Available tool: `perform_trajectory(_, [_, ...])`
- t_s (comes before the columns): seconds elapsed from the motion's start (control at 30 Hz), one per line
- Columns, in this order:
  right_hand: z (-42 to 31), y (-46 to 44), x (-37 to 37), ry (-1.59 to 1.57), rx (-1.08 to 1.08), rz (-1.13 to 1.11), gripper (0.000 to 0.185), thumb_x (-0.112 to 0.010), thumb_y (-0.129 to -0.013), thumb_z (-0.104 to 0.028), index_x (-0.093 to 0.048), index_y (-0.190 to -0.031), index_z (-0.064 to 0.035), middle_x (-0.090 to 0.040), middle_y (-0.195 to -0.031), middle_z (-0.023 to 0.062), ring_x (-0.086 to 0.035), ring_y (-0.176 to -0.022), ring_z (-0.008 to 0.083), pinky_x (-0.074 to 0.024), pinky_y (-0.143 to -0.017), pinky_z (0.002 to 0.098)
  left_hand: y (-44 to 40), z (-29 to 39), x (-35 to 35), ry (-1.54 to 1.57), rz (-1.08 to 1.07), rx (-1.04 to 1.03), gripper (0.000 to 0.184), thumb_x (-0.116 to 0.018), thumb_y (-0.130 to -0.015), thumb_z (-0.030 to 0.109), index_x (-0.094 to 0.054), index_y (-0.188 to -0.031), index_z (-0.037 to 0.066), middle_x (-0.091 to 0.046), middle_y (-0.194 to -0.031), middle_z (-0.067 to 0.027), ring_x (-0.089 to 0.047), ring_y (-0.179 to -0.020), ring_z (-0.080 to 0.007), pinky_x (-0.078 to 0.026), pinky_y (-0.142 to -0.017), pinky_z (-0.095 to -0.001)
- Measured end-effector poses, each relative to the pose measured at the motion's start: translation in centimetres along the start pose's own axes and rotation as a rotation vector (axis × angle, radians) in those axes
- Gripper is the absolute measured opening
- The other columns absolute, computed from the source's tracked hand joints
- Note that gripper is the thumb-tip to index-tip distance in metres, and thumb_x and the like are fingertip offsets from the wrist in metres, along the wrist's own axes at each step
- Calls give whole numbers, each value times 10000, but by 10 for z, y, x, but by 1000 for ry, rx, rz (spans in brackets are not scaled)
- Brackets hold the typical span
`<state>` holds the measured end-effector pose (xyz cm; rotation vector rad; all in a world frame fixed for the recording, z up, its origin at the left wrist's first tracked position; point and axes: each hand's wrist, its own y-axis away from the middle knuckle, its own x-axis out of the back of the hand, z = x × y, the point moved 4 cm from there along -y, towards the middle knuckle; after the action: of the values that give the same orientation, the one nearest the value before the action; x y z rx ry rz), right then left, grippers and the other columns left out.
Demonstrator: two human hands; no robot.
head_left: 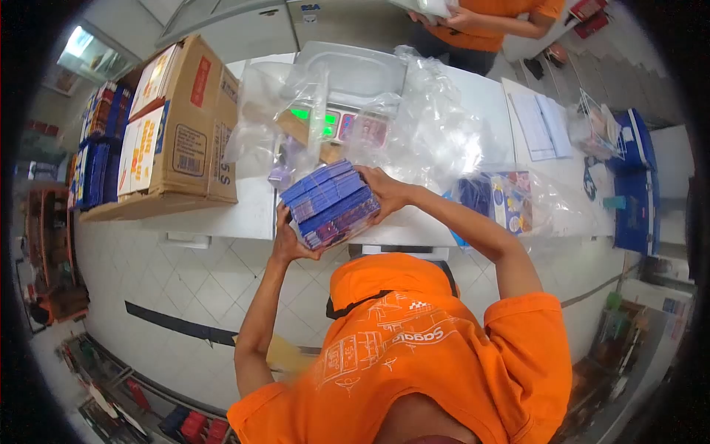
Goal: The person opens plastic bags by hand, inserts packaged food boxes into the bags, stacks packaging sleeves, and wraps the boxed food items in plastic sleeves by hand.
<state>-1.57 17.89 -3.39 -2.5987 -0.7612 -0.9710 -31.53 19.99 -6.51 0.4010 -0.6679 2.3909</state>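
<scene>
Stack: blue packs in rows, the stack (pixel 329 200) sitting between both hands at the table's near edge, in front of the scale; it is tilting a bit, and whether it is touching the table is not coming through clearly from this angle.
Left hand: the left hand (pixel 290 238) is clasping the stack's left side and lower corner, fingers curling round it, thumb reaching along the near face.
Right hand: the right hand (pixel 386 191) is pressing on the stack's right side, fingers bending over the far corner, squeezing it against the left.
Table: the white table (pixel 255 220) is running across the view, carrying most of the goods.
Scale: the scale (pixel 333 124) is showing green lit windows, sitting beyond the stack, partly under clear plastic.
Plastic: the plastic (pixel 451 111) is lying crumpled right of the scale.
Tub: the clear tub (pixel 347 66) is standing behind the scale.
Box: the open carton (pixel 205 81) is standing on the left, holding more blue packs (pixel 100 163) and white cards (pixel 140 152).
Bag: the clear bag (pixel 510 200) is lying right of the right hand, wrapping printed packs.
Papers: the papers (pixel 543 126) are lying on the far right.
Co-worker: a person (pixel 510 29) in orange is standing across the table, holding something pale.
</scene>
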Motion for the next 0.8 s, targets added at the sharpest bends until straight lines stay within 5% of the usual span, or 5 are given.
perform_trajectory(0.13, [-24,3,11,-19,-19,-39,1369,-931,-495,-488,-158,-1519,-9,-382,-1433,233,-400,-1305,403,-293,-1105,481,21,3,1,-217,-13,-71,1350,-937,-468,458,-112,-1508,212,-342,-1466,-206,-323,-1409,-417,-243,-1171,-558])
perform_trajectory(0.23, [-29,6,4,7,-52,-125,1384,-923,-504,-469,-134,-1545,-12,-338,-1499,232,-412,-1318,394,-300,-1102,469,49,-25,-19,-259,-453,232,1146,-799,-608,647,-291,-1539,213,-377,-1544,-105,-309,-1442,-322,-54,-1216,-534])
perform_trajectory(0.4, [-25,6,-5,43,-67,-214,1392,-898,-541,-490,-84,-1588,-64,-227,-1591,237,-376,-1377,384,-302,-1101,473,31,-27,-34,-240,-563,336,973,-740,-705,658,-440,-1504,191,-492,-1492,-63,-289,-1455,-294,59,-1223,-517])
perform_trajectory(0.63, [10,12,-27,-77,35,14,1383,-917,-524,-519,-131,-1581,-100,-294,-1568,222,-366,-1409,377,-280,-1111,531,48,-50,-16,-51,-347,338,979,-910,-600,413,-467,-1407,80,-564,-1354,-101,-525,-1259,-313,-299,-1154,-518])
perform_trajectory(0.8, [-4,9,-21,-438,-244,6,1307,-939,-540,-471,-205,-1518,-10,-439,-1451,229,-456,-1340,323,-345,-1109,442,46,-82,8,187,-174,425,710,-853,-673,255,-538,-1260,11,-587,-1211,-94,-589,-1091,-214,-513,-913,-341])
